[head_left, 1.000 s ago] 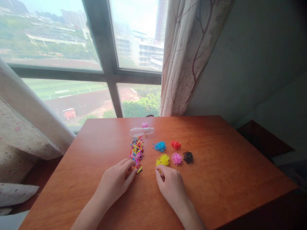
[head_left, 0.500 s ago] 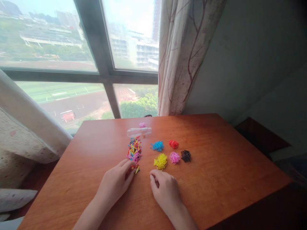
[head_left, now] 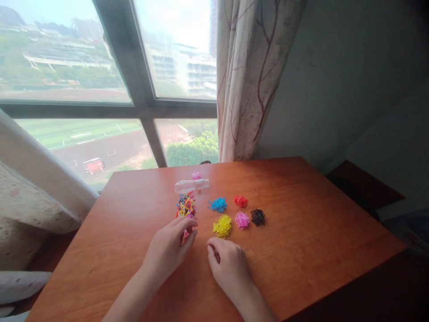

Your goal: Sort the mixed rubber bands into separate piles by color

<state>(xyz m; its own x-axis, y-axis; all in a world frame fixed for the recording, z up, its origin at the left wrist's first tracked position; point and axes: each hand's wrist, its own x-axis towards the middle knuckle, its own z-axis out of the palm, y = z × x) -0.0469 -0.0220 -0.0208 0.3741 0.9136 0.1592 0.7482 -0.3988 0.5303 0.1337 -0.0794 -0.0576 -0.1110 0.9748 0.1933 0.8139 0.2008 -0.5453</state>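
My left hand (head_left: 172, 239) hovers palm down over the near end of a mixed heap of coloured rubber bands (head_left: 186, 205). Its fingers are curved, with a gap between thumb and fingertips, and they cover part of the heap. To its right, my right hand (head_left: 229, 259) rests on the table with fingers curled and thumb against them; whatever is inside is hidden. Just beyond the right hand lies a pile of yellow rubber bands (head_left: 222, 226). Further piles are blue (head_left: 218, 204), red (head_left: 240, 201), pink (head_left: 242, 220) and black (head_left: 258, 217).
Behind the mixed heap, a clear plastic container (head_left: 191, 185) lies on its side, with a pink item (head_left: 197, 175) behind it. The brown wooden table (head_left: 321, 232) ends at a window with curtains (head_left: 248, 80) beside it.
My left hand has moved slightly right and up over the near end of the heap, and its fingers have parted from the thumb. The right hand stays in place; the view has shifted slightly.
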